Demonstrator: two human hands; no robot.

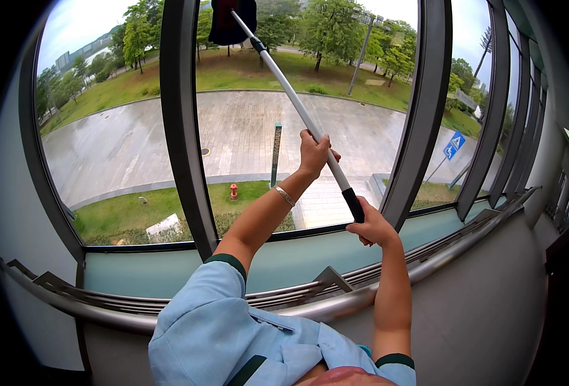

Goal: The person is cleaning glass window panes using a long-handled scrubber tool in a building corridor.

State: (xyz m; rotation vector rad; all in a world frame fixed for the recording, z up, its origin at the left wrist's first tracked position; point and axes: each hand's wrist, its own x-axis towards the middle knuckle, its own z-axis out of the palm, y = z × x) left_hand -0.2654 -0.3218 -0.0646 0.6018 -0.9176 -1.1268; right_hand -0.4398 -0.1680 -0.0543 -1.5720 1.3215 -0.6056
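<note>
A long window-cleaning mop [292, 93] with a silver telescopic pole slants up to the left across the window pane [246, 128]. Its dark pad [225, 32] is at the top of the view, partly cut off, against or close to the glass. My left hand [315, 154] is wrapped round the pole at its lower middle, and a bracelet [285, 195] circles that wrist. Lower and to the right, my right hand [373, 223] grips the black handle end [354, 204]. Both arms reach forward and up.
Dark upright window frames [185, 128] stand on both sides of the pane. A round metal handrail [336, 304] with thin bars runs below the window, between my body and the glass. Grey floor [471, 309] lies to the right. Outside are paving, grass and trees.
</note>
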